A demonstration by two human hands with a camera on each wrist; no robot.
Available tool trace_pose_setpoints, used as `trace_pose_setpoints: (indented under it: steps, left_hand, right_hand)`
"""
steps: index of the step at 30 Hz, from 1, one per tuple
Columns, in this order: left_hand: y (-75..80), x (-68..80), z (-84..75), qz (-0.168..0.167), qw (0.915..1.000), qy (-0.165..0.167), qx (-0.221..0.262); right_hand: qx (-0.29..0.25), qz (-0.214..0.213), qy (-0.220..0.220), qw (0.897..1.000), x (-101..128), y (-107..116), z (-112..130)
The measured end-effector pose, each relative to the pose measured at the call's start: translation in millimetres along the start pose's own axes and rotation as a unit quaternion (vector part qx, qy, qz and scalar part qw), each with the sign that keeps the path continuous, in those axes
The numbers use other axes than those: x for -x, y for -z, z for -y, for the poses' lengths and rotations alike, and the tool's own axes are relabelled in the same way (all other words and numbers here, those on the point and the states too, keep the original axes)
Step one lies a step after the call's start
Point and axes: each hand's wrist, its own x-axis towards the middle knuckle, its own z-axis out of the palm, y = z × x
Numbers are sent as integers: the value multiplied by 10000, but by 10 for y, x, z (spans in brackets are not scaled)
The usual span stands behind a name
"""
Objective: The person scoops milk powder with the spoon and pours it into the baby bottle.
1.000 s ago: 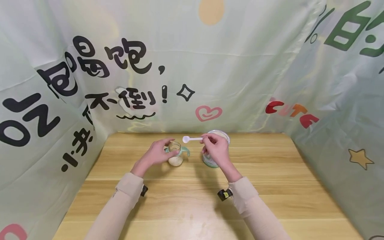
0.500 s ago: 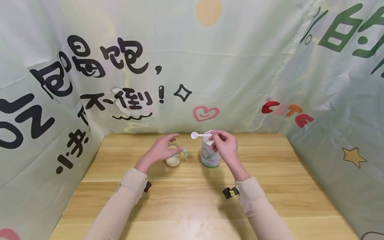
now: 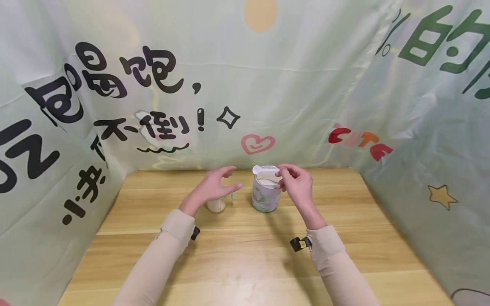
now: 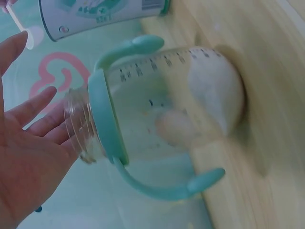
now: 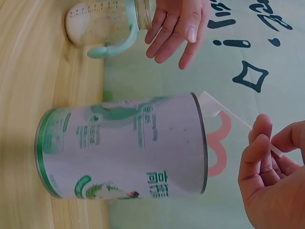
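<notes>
One bottle (image 4: 157, 107), one can (image 5: 124, 148), one scoop (image 3: 265, 170) — two cameras (image 3: 300, 244), seemingly

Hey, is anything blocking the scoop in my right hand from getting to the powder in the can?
Nothing visible does. The can has no lid on, the powder shows inside, and your right hand holds the scoop at its mouth. Your left hand and the bottle are off to the left.

Bright, even light fills the head view; pale glare whitens the table (image 3: 239, 255) at six o'clock, soft shadows (image 3: 302, 274) at five and seven. Lettering (image 3: 35, 157) stretches toward nine. Wrist views are dimmer, the bottle (image 4: 152, 86) hazy.
</notes>
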Motion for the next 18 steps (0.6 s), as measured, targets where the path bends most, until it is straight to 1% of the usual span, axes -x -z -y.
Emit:
trace_pose_setpoints:
  steps: [5, 11, 15, 18]
  left_hand:
    - [-55, -69, -80, 43, 9999, -107, 68]
    - [-127, -160, -150, 73, 9998, -201, 16]
    - [-185, -210, -200, 127, 9998, -142, -21]
    - [-227, -230, -236, 171, 9998, -91, 0]
  right_hand:
    - [28, -72, -41, 10000, 9, 89, 9]
    - [141, -176, -70, 9997, 18, 175, -38]
    - [224, -219, -157, 9994, 31, 208, -41]
    - [353, -240, -146, 9990, 58, 223, 10]
